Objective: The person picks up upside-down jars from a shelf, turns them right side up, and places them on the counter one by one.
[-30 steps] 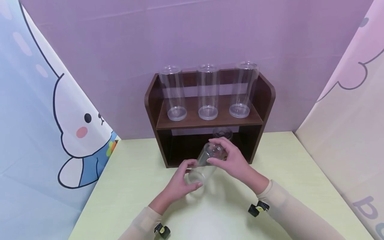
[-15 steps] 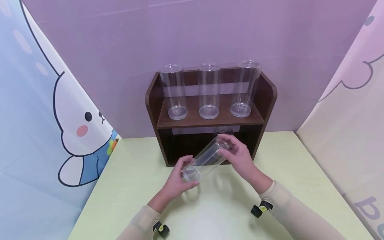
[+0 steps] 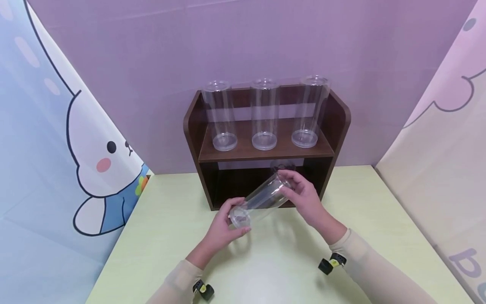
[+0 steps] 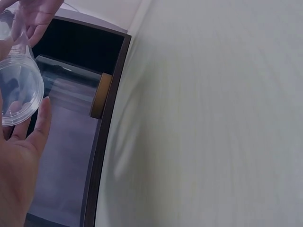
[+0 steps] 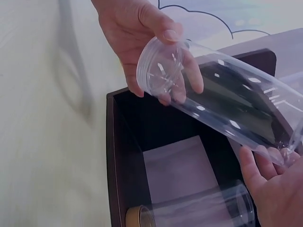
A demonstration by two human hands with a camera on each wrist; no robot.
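Note:
A clear plastic cylindrical jar (image 3: 262, 197) hangs slanted in front of the brown shelf, held at both ends. My left hand (image 3: 220, 234) grips its lower end, thumb and fingers on opposite sides. My right hand (image 3: 306, 202) holds the upper end. In the right wrist view a ridged clear rim (image 5: 146, 71) shows at the end in the left hand. No contents can be made out inside. Seen from the left wrist, the round end face (image 4: 21, 90) is close to the camera.
A dark brown two-tier shelf (image 3: 262, 155) stands behind the hands; three clear jars (image 3: 264, 141) stand upright on its top tier. In the lower tier is another clear jar (image 5: 203, 205) with a brown lid (image 5: 134, 217). A pale table (image 3: 171, 202) and printed cloth walls (image 3: 171, 84) surround it.
The held jar has tipped from steep towards level. My right hand has shifted right with the upper end, and the lower end has moved slightly up and left. Little moves in the last half second.

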